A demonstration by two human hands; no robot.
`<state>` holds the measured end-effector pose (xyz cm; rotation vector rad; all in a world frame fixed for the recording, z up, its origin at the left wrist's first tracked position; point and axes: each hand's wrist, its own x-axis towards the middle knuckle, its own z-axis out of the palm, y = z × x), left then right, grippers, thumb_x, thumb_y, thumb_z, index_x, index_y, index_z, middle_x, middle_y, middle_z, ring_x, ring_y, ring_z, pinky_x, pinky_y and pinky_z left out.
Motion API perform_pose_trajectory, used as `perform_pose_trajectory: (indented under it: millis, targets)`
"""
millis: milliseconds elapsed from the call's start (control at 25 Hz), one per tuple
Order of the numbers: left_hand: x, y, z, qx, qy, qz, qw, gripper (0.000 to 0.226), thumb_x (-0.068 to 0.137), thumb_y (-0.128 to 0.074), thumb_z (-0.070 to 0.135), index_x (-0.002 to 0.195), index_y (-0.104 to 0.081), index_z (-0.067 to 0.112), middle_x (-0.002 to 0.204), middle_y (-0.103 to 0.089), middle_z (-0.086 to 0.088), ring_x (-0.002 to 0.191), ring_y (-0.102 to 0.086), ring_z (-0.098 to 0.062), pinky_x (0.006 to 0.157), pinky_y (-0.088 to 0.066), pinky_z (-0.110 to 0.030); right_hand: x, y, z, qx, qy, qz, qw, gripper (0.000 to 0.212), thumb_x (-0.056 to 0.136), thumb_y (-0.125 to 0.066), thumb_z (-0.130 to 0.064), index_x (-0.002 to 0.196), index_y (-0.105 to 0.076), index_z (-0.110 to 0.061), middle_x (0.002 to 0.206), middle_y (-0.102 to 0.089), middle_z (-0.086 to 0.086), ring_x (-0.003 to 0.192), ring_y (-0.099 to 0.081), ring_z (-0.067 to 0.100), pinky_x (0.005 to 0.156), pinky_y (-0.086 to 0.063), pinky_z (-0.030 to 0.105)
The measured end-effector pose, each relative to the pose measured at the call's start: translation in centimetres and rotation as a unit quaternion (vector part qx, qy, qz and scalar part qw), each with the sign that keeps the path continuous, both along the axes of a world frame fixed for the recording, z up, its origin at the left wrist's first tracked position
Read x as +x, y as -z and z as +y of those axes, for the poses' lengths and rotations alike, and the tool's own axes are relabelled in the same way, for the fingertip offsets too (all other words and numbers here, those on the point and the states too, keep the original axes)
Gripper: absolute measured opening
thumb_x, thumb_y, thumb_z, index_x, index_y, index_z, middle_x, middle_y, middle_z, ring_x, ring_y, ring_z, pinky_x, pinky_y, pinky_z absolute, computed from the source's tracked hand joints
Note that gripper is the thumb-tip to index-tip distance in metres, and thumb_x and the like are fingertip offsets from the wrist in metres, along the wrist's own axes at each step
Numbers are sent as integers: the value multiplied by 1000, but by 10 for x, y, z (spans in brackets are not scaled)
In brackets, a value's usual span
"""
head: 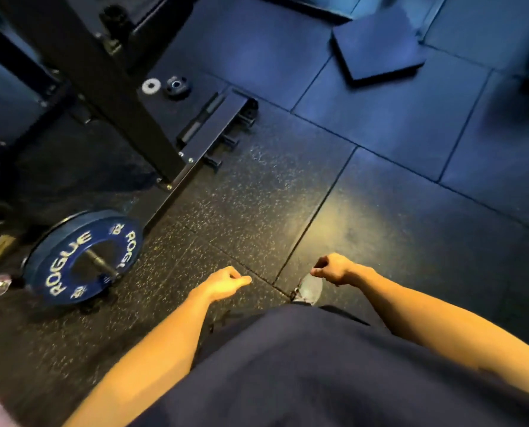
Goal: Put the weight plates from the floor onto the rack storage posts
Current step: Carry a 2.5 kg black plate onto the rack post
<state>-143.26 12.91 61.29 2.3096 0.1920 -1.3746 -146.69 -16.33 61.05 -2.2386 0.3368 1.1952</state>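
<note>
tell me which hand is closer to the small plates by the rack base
Left, probably. The left hand hangs on the rack's side; the small white plate and small black plate lie ahead-left. The right hand is farther over. Both hold nothing.

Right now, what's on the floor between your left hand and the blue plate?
Nothing but bare speckled floor lies between the left hand and the blue plate in the head view.
</note>
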Motion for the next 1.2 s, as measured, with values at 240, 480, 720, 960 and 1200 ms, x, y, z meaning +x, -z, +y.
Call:
perform_pose_trajectory:
  millis: [240,480,720,960,1200]
  targets:
    - [102,-15,-148,-9,107,-27,994,35,83,-59,55,101,-60,25,99,-61,4,92,-56,-15,75,-39,-27,87,-22,-136,5,96,-64,993,37,94,-55,-34,105,-66,0,87,-60,11,77,-54,21,68,-42,31]
    - [201,-5,-246,-17,132,-18,991,35,86,-58,52,104,-62,22,99,-61,3,95,-58,-17,79,-43,-28,145,3,-213,7,103,-13,995,37,94,-53,-35,109,-64,-3,99,-66,15,85,-59,25,72,-47,31]
    - [373,5,-361,-57,114,-74,989,31,90,-57,45,105,-64,18,101,-65,1,89,-57,-16,76,-40,-27,288,7,-327,-26,95,-19,995,37,94,-54,-34,113,-65,-5,119,-65,15,110,-60,29,89,-46,33]
    - [535,-5,-482,-49,198,-49,978,35,90,-55,49,110,-60,22,109,-56,4,97,-53,-16,83,-38,-29,431,-13,-435,-30,205,-88,974,35,92,-57,-34,111,-63,-5,119,-64,15,110,-59,29,90,-45,34]
    - [646,16,-566,-25,210,-18,977,31,88,-57,50,103,-60,23,100,-60,4,91,-56,-15,79,-40,-30,545,12,-533,-30,156,-20,987,36,91,-57,-39,108,-65,-8,118,-65,12,108,-59,29,88,-46,34]
